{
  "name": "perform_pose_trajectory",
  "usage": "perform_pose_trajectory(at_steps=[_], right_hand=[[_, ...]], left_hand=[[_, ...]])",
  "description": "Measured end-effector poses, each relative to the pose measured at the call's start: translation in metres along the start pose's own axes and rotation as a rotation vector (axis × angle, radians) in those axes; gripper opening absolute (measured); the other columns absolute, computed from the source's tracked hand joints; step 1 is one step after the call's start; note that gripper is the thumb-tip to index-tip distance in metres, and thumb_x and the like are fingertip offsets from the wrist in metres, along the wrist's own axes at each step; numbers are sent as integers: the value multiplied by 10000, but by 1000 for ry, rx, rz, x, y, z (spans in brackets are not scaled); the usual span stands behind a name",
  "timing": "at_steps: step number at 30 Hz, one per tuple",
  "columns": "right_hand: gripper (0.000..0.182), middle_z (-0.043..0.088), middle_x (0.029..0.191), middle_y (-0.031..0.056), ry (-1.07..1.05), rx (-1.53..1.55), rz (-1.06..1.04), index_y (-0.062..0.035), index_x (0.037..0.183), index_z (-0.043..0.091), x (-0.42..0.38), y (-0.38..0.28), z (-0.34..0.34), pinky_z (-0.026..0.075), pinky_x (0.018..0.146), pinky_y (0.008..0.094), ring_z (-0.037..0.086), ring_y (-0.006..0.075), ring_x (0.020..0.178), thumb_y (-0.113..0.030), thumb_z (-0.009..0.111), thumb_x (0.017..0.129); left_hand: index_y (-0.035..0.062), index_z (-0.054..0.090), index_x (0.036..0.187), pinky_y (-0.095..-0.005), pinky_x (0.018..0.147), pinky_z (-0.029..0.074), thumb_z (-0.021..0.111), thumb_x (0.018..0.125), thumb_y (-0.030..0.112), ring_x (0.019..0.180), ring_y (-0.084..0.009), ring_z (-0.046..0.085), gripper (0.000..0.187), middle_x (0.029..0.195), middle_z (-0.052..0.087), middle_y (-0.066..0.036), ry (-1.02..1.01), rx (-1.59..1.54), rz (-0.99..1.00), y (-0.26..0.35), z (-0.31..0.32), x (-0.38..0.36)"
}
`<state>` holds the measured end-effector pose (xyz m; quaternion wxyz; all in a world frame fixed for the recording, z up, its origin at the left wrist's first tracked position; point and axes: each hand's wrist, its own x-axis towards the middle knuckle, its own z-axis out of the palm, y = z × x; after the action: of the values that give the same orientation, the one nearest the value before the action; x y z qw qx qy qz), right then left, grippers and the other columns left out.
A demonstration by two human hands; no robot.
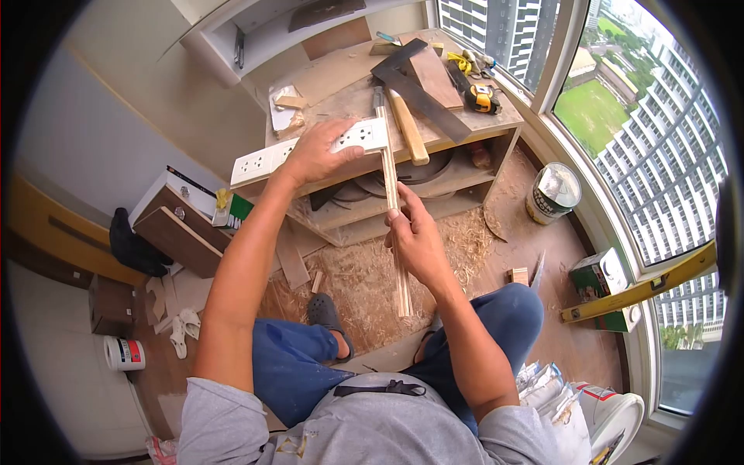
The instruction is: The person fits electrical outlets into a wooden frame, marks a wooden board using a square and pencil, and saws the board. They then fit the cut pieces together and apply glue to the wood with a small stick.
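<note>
Left hand (pixel 322 151) grips a long white plastic socket strip (pixel 370 138), upper centre; right hand (pixel 419 236) pinches a slim, pale wooden strip (pixel 390 178), centre.
A slack pinch could swing the wood — knocking the rounded, tan wooden handle (pixel 408 129) beside it.

Left hand (pixel 322 151) on socket strip (pixel 373 136), right hand (pixel 417 235) around wooden strip (pixel 402 280)

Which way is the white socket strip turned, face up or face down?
Face up: the white socket strip shows its outlet holes on both sides of the left hand.
</note>
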<state>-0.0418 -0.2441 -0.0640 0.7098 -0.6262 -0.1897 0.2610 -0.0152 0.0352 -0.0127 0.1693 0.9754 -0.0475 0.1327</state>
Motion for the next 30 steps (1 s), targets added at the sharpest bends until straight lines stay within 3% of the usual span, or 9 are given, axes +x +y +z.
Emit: perform_pose_trajectory(at_steps=[7,13,17,20,22,23,25,28,30], right_hand=[[542,583,1328,347,49,-341,-212,88,1481,390,-3,4,2,452,1046,437,577,449,1254,-97,565,1003],[554,590,1312,347,-45,-130,-110,83,1492,379,-2,1,0,458,1037,430,598,439,1227,-111,566,1007],[544,597,1305,350,41,-530,-405,92,1488,377,-2,-2,-2,448,1045,412,589,450,1245,-126,545,1018],[542,643,1199,303,-75,-166,2,69,1499,375,-1,-6,-5,485,977,404,650,388,1128,-128,544,1023],[540,646,1052,213,76,-590,-540,25,1522,365,6,10,-3,517,852,377,659,273,930,-127,536,1033],[540,646,1052,213,77,-590,-540,25,1522,365,5,15,-7,517,852,377,659,273,930,-127,536,1033],[554,612,978,159,-77,-208,-119,5,1544,341,-4,-8,-6,516,763,355,612,202,811,-134,531,1042],[564,576,961,85,-124,-105,-81,-27,1580,285,-8,-12,-4,516,716,306,598,132,758,-133,499,1069],[571,610,1020,152,-119,-164,-56,7,1566,297,-10,-19,-4,521,768,339,625,195,811,-144,514,1060]], left_hand=[[37,544,1452,-408,1161,362,697,906,490,1349,-360,510,726,1452,559,-211,-36,3,-31,5,-5,3],[58,551,1454,-411,1161,363,698,898,495,1346,-356,513,722,1453,555,-214,-55,-30,-21,4,-6,4],[65,551,1458,-412,1160,365,702,893,505,1347,-357,509,732,1447,555,-210,-73,-49,-32,2,-5,5],[72,549,1461,-413,1158,367,704,891,511,1347,-359,507,736,1442,555,-206,-82,-51,-43,4,-6,6],[77,549,1463,-414,1157,368,705,890,514,1348,-360,505,737,1439,555,-204,-96,-62,-57,4,-8,5],[83,548,1465,-418,1156,366,703,891,516,1346,-360,505,736,1438,552,-204,-96,-62,-57,5,-8,5],[88,547,1467,-422,1156,365,702,892,519,1344,-360,504,735,1437,550,-203,-96,-61,-55,5,-7,6],[98,546,1471,-427,1153,364,702,890,524,1332,-365,507,738,1426,552,-202,-82,-44,-46,4,-6,5],[104,541,1475,-431,1155,360,702,886,535,1335,-373,502,747,1430,547,-204,-91,-33,-63,6,-7,5]])
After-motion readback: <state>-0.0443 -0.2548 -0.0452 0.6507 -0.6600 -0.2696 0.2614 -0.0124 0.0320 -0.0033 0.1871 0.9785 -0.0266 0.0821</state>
